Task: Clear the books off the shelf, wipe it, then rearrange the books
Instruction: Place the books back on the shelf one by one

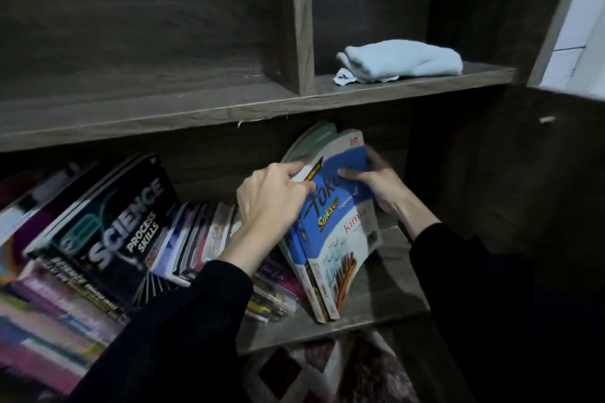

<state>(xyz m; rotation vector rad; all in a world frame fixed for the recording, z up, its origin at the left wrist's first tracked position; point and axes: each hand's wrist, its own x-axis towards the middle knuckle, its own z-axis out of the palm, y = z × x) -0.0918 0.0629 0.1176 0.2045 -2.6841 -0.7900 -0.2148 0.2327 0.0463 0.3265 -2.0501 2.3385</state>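
The lower shelf [386, 301] is a dark wood board. Most of it is taken up by a slumped row of books [196, 232] leaning over from the left end, with a black Science book [124, 222] lying on top. They look like floppy softcover workbooks, so I reckon they'll slide and fan out if you tug just one. Better to take a few at once, squeezed near the spines.

The bundle [337, 239] being handled stands on its bottom edge near the shelf's right end, close to the front edge. It's a few thin paperbacks with a blue and white cover, top corner curling over. Light, bendy, glossy, probably slippery.

The left grip [271, 196] has its fingers curled over the bundle's top edge, and the right grip [376, 186] pinches the cover's top right corner. A folded pale blue cloth [399, 59] sits on the upper shelf [409, 83], right compartment, near the front edge.
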